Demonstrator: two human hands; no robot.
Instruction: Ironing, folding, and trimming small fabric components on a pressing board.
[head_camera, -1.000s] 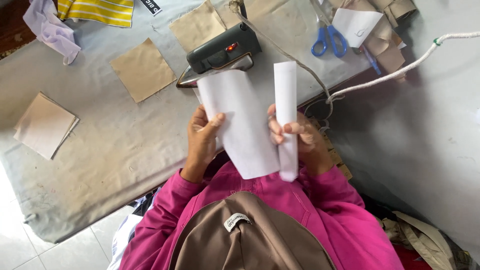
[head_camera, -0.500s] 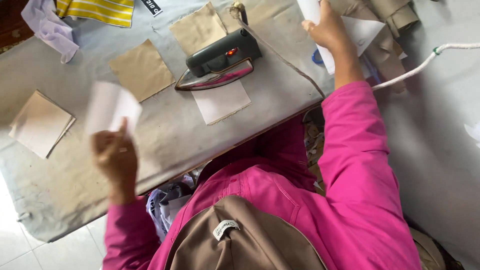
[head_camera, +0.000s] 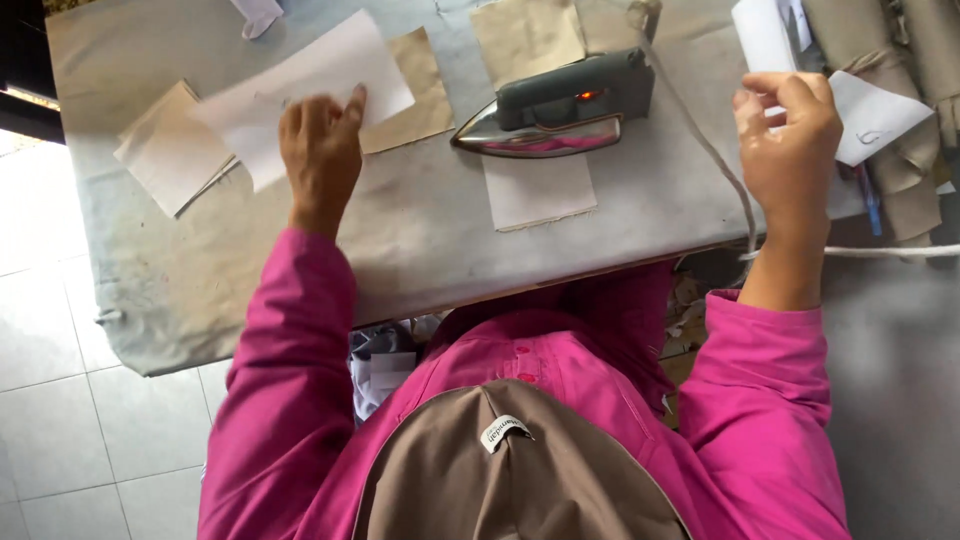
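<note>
- Your white sheet (head_camera: 305, 90) lies flat and skewed at the table's far left, overlapping two tan fabric squares.
- Your narrow white strip (head_camera: 762, 35) stands up at the far right, its lower end hidden behind fingers.
</note>
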